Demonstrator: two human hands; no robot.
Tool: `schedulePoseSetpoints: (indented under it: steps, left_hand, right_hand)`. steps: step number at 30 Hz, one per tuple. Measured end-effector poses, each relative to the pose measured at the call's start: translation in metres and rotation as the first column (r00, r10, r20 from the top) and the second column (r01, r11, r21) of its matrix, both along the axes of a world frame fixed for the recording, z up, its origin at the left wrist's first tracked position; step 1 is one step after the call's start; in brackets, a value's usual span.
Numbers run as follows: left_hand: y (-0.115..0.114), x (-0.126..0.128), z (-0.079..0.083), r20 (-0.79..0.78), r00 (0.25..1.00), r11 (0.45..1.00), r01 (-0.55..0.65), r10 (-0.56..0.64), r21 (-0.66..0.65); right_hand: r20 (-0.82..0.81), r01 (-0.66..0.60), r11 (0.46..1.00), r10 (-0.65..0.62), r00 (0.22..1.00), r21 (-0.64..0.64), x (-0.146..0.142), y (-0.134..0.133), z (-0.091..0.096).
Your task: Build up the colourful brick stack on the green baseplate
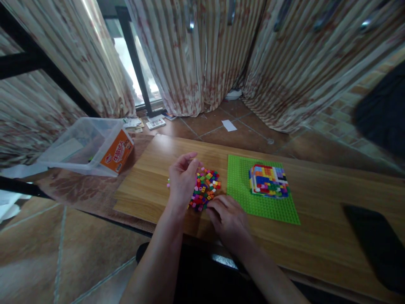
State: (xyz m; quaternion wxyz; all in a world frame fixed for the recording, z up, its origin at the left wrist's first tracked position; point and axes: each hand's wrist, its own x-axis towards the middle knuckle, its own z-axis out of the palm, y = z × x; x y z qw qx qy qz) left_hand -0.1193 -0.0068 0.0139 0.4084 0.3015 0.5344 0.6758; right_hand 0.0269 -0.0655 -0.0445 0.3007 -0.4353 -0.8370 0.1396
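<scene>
A loose pile of small, many-coloured toy bricks [207, 185] lies on the wooden table [142, 181]. My left hand [183, 177] is over the pile's left side, thumb and fingers drawn together; whatever is between them is hidden. Low on the pile's right edge, my right hand [229, 217] has its fingertips pinched close to the bricks, and I cannot make out what they hold. To the right lies a green baseplate [240, 185]. On it stands a low block built from bricks [268, 181] in red, blue, yellow, white and other colours.
A clear plastic bin [85, 164] with an orange label stands beyond the table's left end. A dark flat object [376, 245] lies at the right. Striped curtains [202, 63] hang behind, with a white paper [229, 125] on the tiled floor.
</scene>
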Motion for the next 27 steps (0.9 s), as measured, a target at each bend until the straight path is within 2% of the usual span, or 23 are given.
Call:
schedulePoseSetpoints:
  steps: [7, 13, 17, 20, 24, 27]
  left_hand:
    - [0.000, 0.003, 0.002, -0.003, 1.000, 1.000, 0.005, -0.005, -0.007]
    - [0.001, 0.006, 0.001, -0.008, 1.000, 1.000, 0.023, -0.023, -0.001]
    - [0.002, 0.007, -0.001, -0.027, 0.999, 0.999, 0.037, -0.038, -0.004]
    - [0.003, 0.009, -0.001, -0.029, 0.999, 0.999, 0.045, -0.045, -0.011]
    - [0.003, 0.014, 0.001, -0.037, 0.998, 0.999, 0.040, -0.041, -0.033]
    - [0.003, 0.017, 0.001, -0.032, 0.998, 0.997, 0.051, -0.053, -0.057]
  right_hand:
    - [-0.017, -0.011, 1.000, 0.012, 1.000, 0.027, -0.002, -0.004, 0.000]
    - [-0.142, 0.031, 0.999, -0.027, 0.989, 0.023, 0.010, 0.001, 0.011]
    - [-0.229, 0.154, 0.988, -0.146, 0.962, 0.017, 0.035, 0.008, 0.024]
    - [-0.283, 0.280, 0.960, -0.268, 0.921, 0.005, 0.060, 0.015, 0.030]
    - [-0.346, 0.446, 0.894, -0.433, 0.832, -0.046, 0.098, 0.023, 0.031]
    - [-0.385, 0.557, 0.818, -0.565, 0.730, -0.145, 0.124, 0.027, 0.028]
